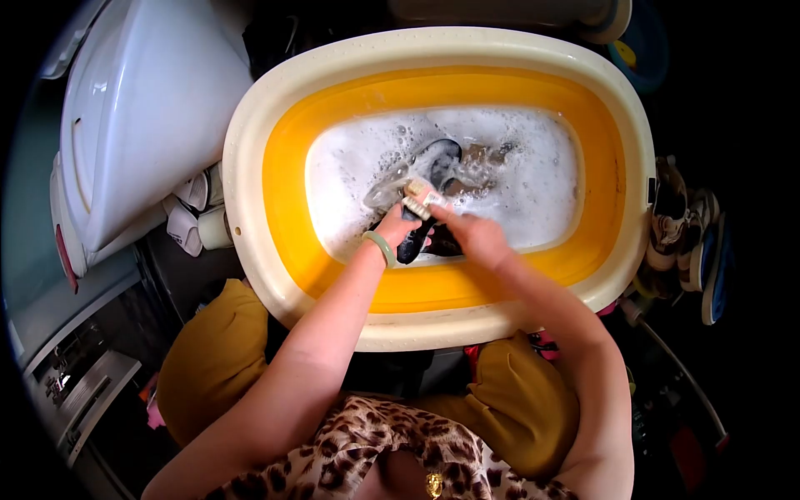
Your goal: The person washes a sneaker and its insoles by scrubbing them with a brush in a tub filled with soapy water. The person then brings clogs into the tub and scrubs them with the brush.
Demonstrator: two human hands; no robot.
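Note:
A dark shoe (412, 245) lies tilted in the soapy water (350, 171), partly covered by foam and by the hands. My left hand (392, 229), with a pale green bangle at the wrist, is closed around the near end of the shoe. From the right, my right hand (473, 235) grips a scrubbing brush (423, 197). Its pale bristles are down against the shoe or just over it. The oval tub (244, 158) around them has a cream rim and yellow inner walls. Something brownish (483, 158) shows through the suds just beyond the shoe.
Large white plastic basins (150, 125) lean at the left, with light shoes (192, 218) beneath them. Several worn shoes (671, 217) sit against the tub's right side. My knees, in mustard trousers (212, 358), flank the near edge. A thin bar (683, 367) crosses the lower right.

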